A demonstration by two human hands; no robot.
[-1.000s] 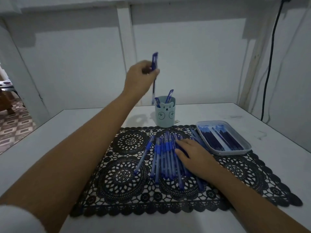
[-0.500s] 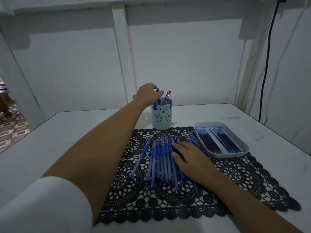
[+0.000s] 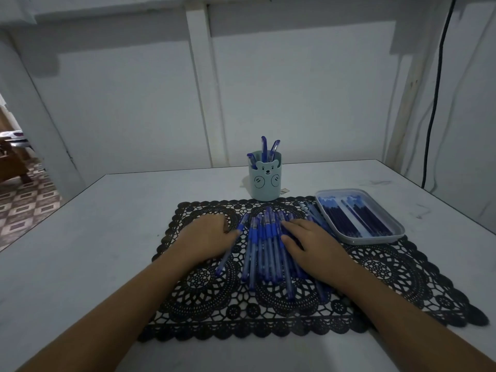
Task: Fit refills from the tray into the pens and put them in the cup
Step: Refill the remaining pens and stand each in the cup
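A pile of several blue pens (image 3: 264,251) lies on a black lace mat (image 3: 402,269). My right hand (image 3: 311,244) rests flat on the pile's right side, fingers straight. Left of the pile, my left hand (image 3: 206,236) lies on the mat with loosely bent fingers; its thumb touches the leftmost pen (image 3: 230,247), which lies slanted apart from the rest. Behind the mat stands a light blue bear-face cup (image 3: 265,183) with three pens (image 3: 264,149) upright in it. At the right, a grey tray (image 3: 375,238) holds several dark blue refills (image 3: 346,221).
More pens or refills (image 3: 312,213) lie between the pile and the tray. The white table (image 3: 94,251) ends at a wall behind the cup. Its left edge drops to a tiled floor (image 3: 24,205). A black cable (image 3: 434,103) hangs down the right wall.
My left hand lowered a pen into the cup, let it go, and came back down to the mat beside the pile. My right hand stayed on the pens.
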